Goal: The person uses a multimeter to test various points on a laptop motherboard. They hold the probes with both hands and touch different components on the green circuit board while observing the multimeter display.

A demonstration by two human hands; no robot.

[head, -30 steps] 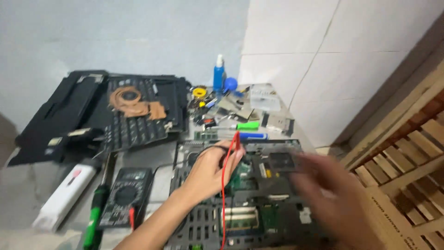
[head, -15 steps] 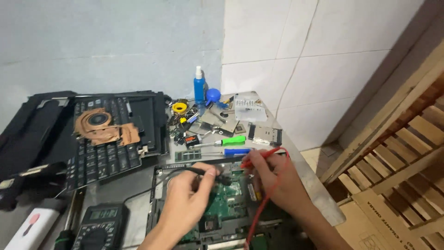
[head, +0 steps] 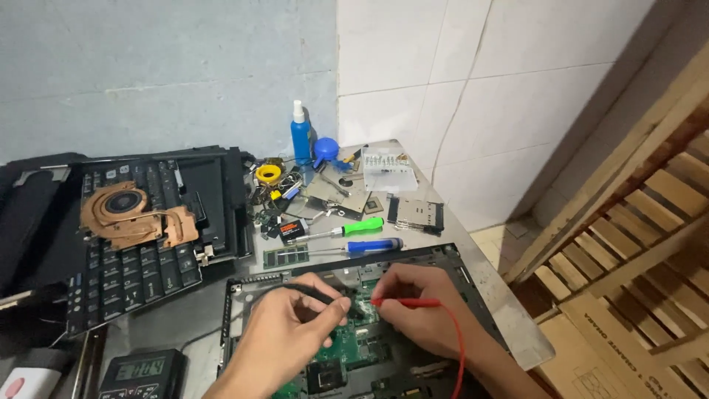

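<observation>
My left hand [head: 292, 332] pinches a black test probe [head: 314, 294], its tip down on the green circuit board [head: 354, 347] of an opened laptop base [head: 443, 258]. My right hand [head: 417, 303] grips a red test probe [head: 402, 302], tip pointing left at the same spot on the board. A red lead [head: 459, 347] runs from it toward me. The two probe tips sit close together above the board. A multimeter [head: 144, 369] lies at the lower left.
A laptop keyboard [head: 140, 258] with a copper fan and heat pipe [head: 129, 214] lies at left. Green [head: 354, 227] and blue [head: 373, 244] screwdrivers, a memory stick [head: 286, 256], a blue bottle [head: 300, 137] and small parts crowd the back. Wooden slats [head: 635, 244] stand right of the table edge.
My right hand has come in from the right with the red probe to the board. My left hand now holds the black probe. The view moved closer and down.
</observation>
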